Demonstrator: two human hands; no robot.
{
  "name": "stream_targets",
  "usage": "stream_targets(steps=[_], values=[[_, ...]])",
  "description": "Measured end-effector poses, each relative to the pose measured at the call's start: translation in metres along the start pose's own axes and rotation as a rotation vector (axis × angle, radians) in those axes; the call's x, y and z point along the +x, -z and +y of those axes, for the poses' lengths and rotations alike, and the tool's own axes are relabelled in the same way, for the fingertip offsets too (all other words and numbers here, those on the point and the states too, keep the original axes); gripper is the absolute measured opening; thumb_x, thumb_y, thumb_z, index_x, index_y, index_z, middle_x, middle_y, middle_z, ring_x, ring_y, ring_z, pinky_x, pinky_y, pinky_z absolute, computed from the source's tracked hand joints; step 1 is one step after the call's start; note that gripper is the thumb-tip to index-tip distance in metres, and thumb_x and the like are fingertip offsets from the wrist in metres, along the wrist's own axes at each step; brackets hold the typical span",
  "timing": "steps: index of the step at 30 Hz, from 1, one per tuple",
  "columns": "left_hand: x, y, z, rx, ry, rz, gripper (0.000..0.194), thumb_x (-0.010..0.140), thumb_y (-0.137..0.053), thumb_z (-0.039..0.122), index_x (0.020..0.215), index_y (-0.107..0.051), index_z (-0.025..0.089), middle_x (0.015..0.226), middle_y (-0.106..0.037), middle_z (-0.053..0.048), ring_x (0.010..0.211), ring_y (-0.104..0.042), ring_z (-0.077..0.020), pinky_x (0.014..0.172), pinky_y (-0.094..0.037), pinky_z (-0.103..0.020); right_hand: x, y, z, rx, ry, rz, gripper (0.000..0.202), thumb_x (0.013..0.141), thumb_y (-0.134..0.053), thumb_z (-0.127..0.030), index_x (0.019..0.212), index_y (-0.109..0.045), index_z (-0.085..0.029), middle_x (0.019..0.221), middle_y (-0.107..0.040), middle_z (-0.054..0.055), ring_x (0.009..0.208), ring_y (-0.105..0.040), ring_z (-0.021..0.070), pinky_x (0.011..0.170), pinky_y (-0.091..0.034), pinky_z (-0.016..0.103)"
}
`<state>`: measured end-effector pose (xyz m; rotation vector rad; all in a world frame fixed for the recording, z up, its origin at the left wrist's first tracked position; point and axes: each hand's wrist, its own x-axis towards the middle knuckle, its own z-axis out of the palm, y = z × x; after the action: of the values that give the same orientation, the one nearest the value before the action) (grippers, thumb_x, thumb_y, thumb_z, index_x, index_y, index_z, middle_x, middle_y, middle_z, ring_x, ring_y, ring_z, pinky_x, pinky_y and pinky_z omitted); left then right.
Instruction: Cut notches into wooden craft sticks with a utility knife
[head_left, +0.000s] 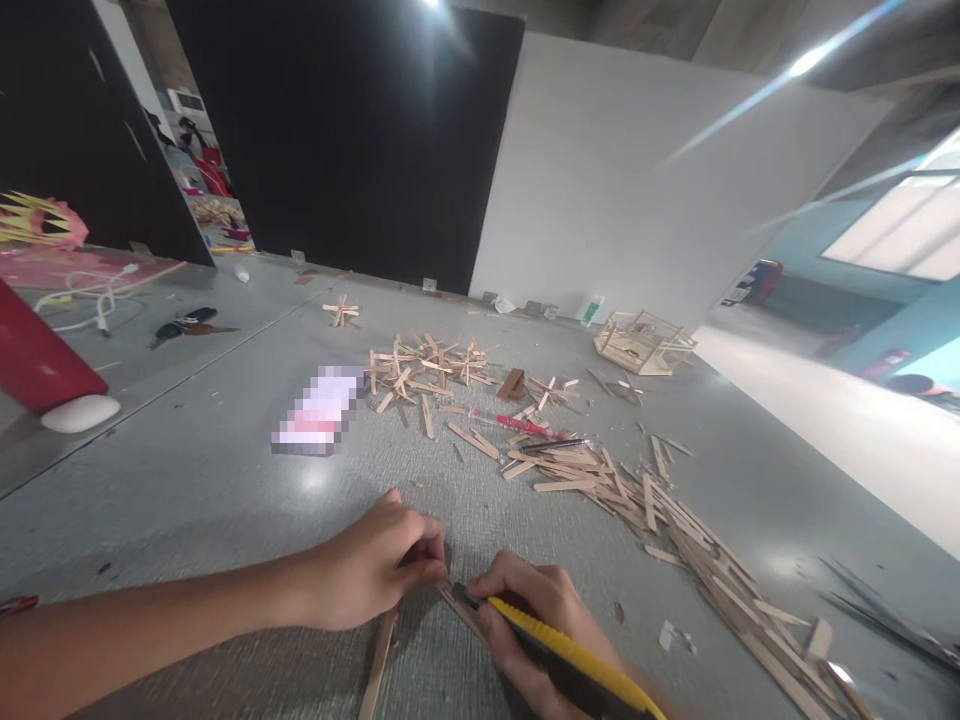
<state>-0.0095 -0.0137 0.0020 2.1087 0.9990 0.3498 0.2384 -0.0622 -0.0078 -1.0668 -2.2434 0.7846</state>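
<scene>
Near the bottom centre, my left hand (386,560) pinches the end of a thin wooden stick (466,612). My right hand (536,615) is closed around a yellow and black utility knife (574,655), its tip against that stick close to my left fingertips. Another wooden stick (379,665) lies on the grey table under my left hand. Part of the held stick is hidden behind my right fingers.
A long pile of wooden sticks (697,540) runs down the right side. Farther back lie short pieces (427,365), a red pen (517,424) and a wooden frame (645,345). A blurred-out phone (319,410) and a red bottle (41,350) are left.
</scene>
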Motion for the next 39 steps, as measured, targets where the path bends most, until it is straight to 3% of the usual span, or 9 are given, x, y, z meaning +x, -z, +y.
stream_targets(steps=[7,14,20,28,39], values=[[0.0004,-0.0025,-0.0013,-0.003,0.007,0.008,0.023,0.101,-0.06,0.029,0.08,-0.065,0.02,0.068,-0.061,0.004,0.069,-0.055,-0.0165,0.094,-0.037,-0.039,-0.0043,-0.0018,0.0027,-0.014,-0.027,0.017,0.012,0.1,-0.052,-0.029,0.097,-0.062,-0.023,0.077,-0.07,0.002,0.07,-0.066,0.0165,0.057,-0.045,0.024],[-0.0002,-0.0002,0.0022,0.031,0.016,0.007,0.023,0.101,-0.059,0.028,0.082,-0.066,0.02,0.07,-0.063,0.003,0.071,-0.057,-0.0171,0.092,-0.039,-0.037,-0.0013,-0.0009,0.0018,0.032,-0.001,-0.008,0.015,0.099,-0.052,-0.028,0.098,-0.065,-0.022,0.069,-0.065,-0.001,0.059,-0.058,0.0127,0.061,-0.047,0.024],[-0.001,-0.0004,0.0014,0.054,0.008,0.006,0.023,0.102,-0.059,0.029,0.082,-0.066,0.021,0.072,-0.063,0.003,0.073,-0.058,-0.0174,0.092,-0.039,-0.036,-0.0012,-0.0027,0.0052,0.071,-0.032,-0.028,0.018,0.102,-0.055,-0.033,0.109,-0.068,-0.023,0.082,-0.071,0.0,0.069,-0.063,0.0136,0.067,-0.048,0.024],[-0.0006,0.0003,0.0015,0.032,0.013,0.001,0.02,0.1,-0.06,0.026,0.082,-0.065,0.021,0.07,-0.062,0.003,0.07,-0.057,-0.0169,0.093,-0.038,-0.038,-0.0003,-0.0015,0.0031,0.072,-0.034,-0.047,0.019,0.1,-0.056,-0.033,0.107,-0.069,-0.022,0.078,-0.07,0.0,0.068,-0.063,0.0148,0.066,-0.049,0.025],[0.0003,-0.0005,0.0004,0.034,0.012,-0.004,0.02,0.1,-0.06,0.027,0.082,-0.065,0.02,0.071,-0.063,0.003,0.07,-0.056,-0.0165,0.093,-0.037,-0.038,-0.0012,0.0002,-0.0019,0.063,-0.083,-0.01,0.019,0.1,-0.057,-0.032,0.11,-0.071,-0.025,0.089,-0.076,0.002,0.077,-0.069,0.0164,0.072,-0.052,0.027]])
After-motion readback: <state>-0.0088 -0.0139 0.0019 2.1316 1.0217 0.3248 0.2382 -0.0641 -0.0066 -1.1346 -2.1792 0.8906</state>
